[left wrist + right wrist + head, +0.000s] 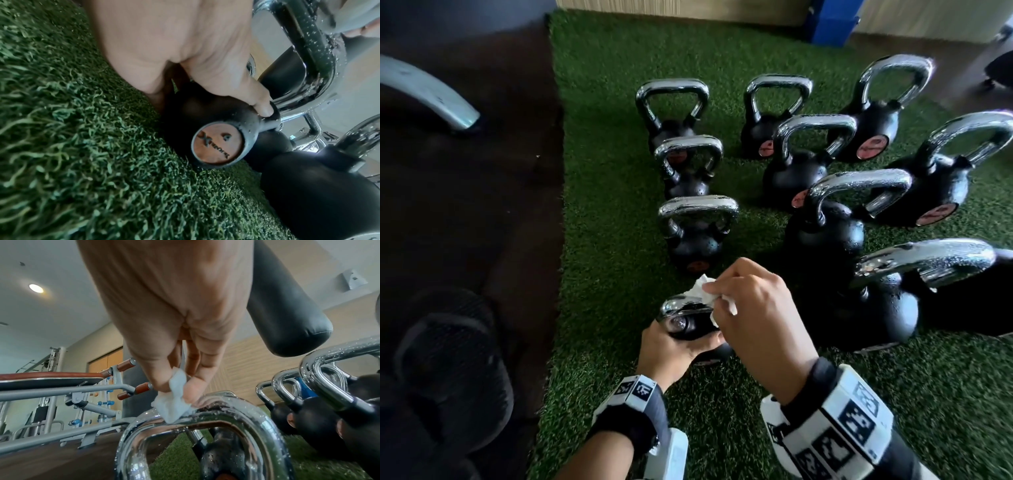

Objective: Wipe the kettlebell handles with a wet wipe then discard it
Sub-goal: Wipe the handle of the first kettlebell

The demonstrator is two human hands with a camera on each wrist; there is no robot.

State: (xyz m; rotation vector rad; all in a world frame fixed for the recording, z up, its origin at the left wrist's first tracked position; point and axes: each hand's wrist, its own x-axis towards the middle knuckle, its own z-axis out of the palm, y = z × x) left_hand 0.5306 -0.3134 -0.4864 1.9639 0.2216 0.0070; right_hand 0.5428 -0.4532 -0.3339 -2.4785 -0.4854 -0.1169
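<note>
Fingers (189, 394) and thumb of the right hand (756, 308) pinch a crumpled white wet wipe (172, 404) and press it onto the top bar of a shiny chrome handle (216, 415). That handle belongs to the nearest kettlebell (218, 138), a small black one standing on green artificial turf (602, 240). The left hand (671, 346) curls around the kettlebell's round body below the handle, thumb on top, steadying it. The wipe sits directly under the right fingertips, touching the metal, which is speckled with droplets. Wiping looks to be under way on this first, closest handle. Eight other kettlebells (822, 219) stand in rows farther away on the turf, their handles also beaded with droplets, so most of the job seems to remain. The next move likely calls for sliding the wipe along the bar and down both curved sides while the left hand keeps the weight from tipping. No bin is visible.
</note>
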